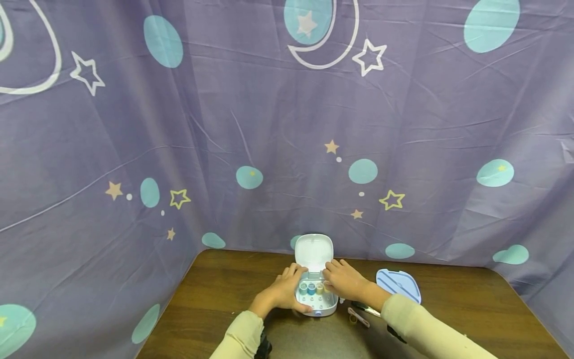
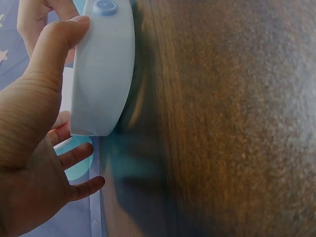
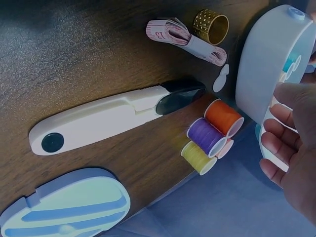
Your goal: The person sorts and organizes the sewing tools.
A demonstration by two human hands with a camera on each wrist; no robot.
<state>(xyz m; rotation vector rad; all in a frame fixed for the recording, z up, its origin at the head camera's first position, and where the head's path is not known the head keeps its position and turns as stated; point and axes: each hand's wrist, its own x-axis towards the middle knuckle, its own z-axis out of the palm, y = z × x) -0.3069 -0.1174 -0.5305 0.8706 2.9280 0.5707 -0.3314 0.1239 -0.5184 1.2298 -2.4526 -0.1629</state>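
We see the left hand (image 1: 284, 293) gripping the box (image 1: 327, 312) by its left side; whether the right hand (image 1: 344, 280), at its right side, holds anything we cannot tell. Spools (image 1: 311, 289) stand inside the open box, on the table (image 1: 215, 299), left of the tape (image 1: 358, 317).

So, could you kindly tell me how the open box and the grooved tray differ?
The open box is mainly white; the grooved tray is light blue. The open box is deep, with its lid raised, while the grooved tray is shallow. Both have rounded corners.
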